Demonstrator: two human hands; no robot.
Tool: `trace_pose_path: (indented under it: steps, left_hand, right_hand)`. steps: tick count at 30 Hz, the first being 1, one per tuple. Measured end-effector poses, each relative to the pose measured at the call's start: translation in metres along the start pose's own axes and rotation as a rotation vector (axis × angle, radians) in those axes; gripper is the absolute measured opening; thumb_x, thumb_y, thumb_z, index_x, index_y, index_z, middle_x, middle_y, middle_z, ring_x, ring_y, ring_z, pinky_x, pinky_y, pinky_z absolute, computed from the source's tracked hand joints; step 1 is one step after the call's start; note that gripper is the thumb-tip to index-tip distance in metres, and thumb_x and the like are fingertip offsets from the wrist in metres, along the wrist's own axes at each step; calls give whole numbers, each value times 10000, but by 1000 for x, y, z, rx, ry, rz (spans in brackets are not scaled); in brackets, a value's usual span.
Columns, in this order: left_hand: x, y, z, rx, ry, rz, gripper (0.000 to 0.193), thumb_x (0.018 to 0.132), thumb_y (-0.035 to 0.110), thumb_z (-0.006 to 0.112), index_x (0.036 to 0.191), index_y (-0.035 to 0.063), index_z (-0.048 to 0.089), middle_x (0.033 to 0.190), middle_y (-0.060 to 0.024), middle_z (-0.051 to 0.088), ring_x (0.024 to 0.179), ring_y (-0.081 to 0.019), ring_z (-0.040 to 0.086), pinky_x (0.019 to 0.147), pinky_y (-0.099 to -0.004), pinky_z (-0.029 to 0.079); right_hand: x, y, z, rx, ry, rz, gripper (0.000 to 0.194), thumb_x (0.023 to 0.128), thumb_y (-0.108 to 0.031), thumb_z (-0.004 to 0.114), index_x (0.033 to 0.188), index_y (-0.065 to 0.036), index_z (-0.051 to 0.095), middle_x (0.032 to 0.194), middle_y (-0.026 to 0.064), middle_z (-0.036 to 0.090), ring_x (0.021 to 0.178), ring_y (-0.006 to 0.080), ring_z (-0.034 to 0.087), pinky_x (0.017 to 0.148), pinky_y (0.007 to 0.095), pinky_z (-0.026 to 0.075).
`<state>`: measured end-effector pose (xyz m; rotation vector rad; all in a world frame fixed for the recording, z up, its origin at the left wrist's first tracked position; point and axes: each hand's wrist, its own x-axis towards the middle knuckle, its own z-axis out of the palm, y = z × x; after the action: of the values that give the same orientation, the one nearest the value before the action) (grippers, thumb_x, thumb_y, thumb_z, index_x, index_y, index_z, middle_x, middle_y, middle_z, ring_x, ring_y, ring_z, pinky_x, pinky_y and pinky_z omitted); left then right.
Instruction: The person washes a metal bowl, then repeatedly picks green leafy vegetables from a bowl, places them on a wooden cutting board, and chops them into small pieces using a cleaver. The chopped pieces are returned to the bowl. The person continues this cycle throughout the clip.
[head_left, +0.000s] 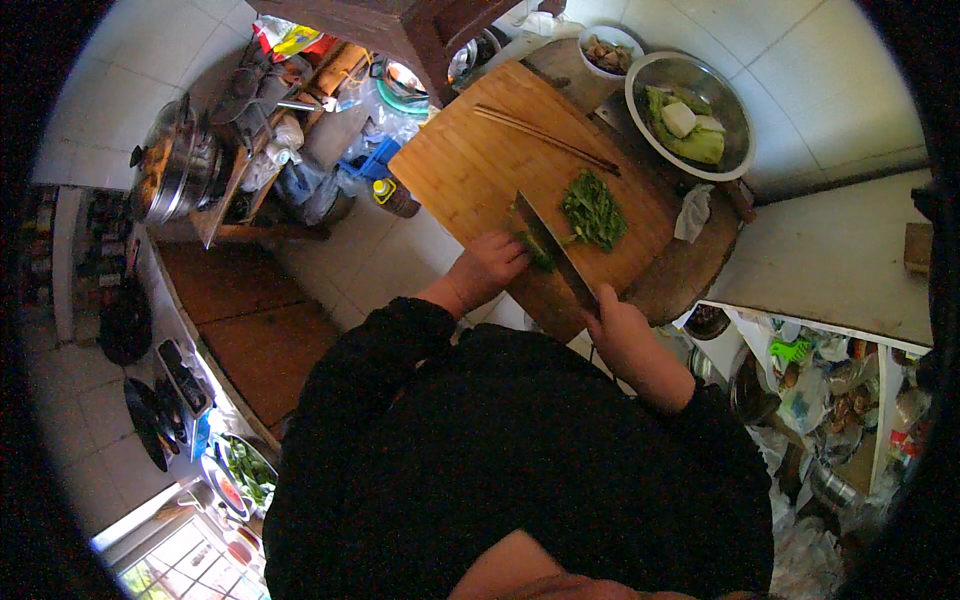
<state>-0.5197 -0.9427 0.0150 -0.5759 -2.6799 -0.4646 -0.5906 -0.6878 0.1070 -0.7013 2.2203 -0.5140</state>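
A wooden cutting board (465, 165) lies on a round wooden table before me. My right hand (621, 330) grips the handle of a cleaver (551, 244), whose blade stands on edge over the board. On the left of the blade, my left hand (491, 262) presses down green leafy vegetables (538, 253) with its fingers curled; they lie partly hidden by hand and blade. To the blade's right sits a heap of chopped greens (594, 210). A pair of wooden chopsticks (540, 136) rests across the board's far part.
Beyond the board stand a metal basin (739, 154) holding pale green vegetables and a white piece, and a white bowl (636, 43) of brownish food. A crumpled tissue (694, 213) lies at right. An oil bottle (396, 199) stands past the board's left edge. Cluttered shelves (885, 420) are at lower right.
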Motion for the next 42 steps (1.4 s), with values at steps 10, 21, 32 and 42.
trace_pose_path:
  steps: [10,21,32,42]
  left_hand:
    - [2,-1,0,6,25,24,160,708,108,587,855,55,621,861,-82,580,856,-269,573,749,-372,494]
    - [-1,-5,4,-19,-1,34,176,686,107,592,850,48,618,857,-79,577,835,-267,573,721,-365,496]
    - [0,-4,-8,-43,58,52,243,699,99,590,927,34,642,913,-96,599,884,-279,578,762,-373,508]
    - [-1,-8,-4,-39,46,41,208,701,84,582,894,25,635,904,-107,600,864,-286,584,746,-372,520]
  right_hand:
    - [-9,-16,-17,-79,-103,14,284,933,-181,577,1057,2,400,896,312,626,876,503,594,718,546,471]
    - [8,3,5,-6,-80,-3,295,919,-148,585,1098,18,421,900,316,627,881,497,603,732,535,482]
    - [0,4,8,41,38,11,277,927,-163,580,1078,-6,409,849,307,628,830,508,599,681,559,468]
    - [-15,-22,-6,-45,-60,35,270,935,-167,576,1044,-1,393,842,308,623,835,505,595,696,559,470]
